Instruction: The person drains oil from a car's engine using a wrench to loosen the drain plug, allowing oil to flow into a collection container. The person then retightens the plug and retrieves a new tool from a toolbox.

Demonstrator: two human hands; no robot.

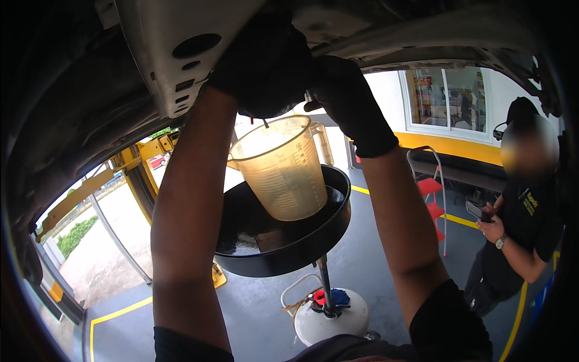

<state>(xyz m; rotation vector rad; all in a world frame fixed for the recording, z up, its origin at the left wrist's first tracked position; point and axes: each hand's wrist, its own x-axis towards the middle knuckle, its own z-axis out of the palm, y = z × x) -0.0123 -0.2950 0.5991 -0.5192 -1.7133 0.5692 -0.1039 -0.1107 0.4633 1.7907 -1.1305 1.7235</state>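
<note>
Both my hands wear black gloves and reach up against the dark underside of a raised car. My left hand has a rounded, closed outline, but shadow hides what its fingers hold. Close beside it, my right hand is curled inward, with a small pale bit showing at its fingertips; I cannot make out what it is. Just below the hands, a translucent yellowish measuring jug stands slightly tilted inside a wide black drain pan. The jug's handle points right.
The pan sits on a pole above a white round tank. At right, a person in dark clothes holds a device. Behind are a red step ladder and a window. A yellow lift post stands left.
</note>
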